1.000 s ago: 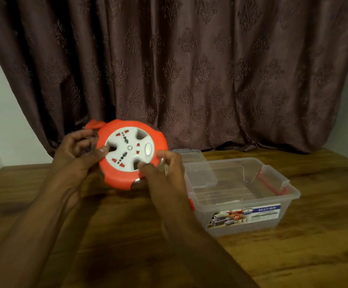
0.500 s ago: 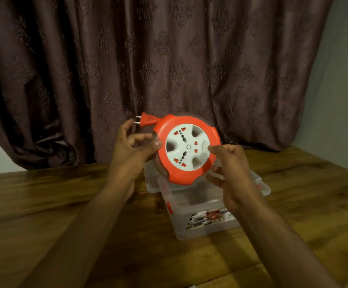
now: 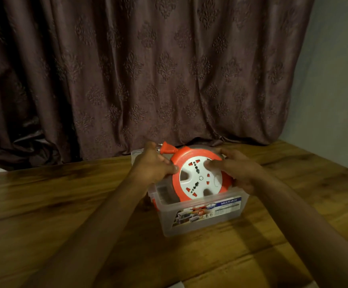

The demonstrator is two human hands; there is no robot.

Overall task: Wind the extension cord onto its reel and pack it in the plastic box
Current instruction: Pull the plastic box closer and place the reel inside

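Both hands' grip clamps reel point(image 3: 198, 177) | reel seemingly partway inside plastic box point(image 3: 202, 223)

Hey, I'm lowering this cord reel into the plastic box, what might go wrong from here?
The reel goes in tilted, so its rim may jam against the plastic box wall. The plug sticks out at the top by the left hand and might keep a lid from closing.

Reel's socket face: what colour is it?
White, ringed by an orange rim, on the reel; clearest in the head view.
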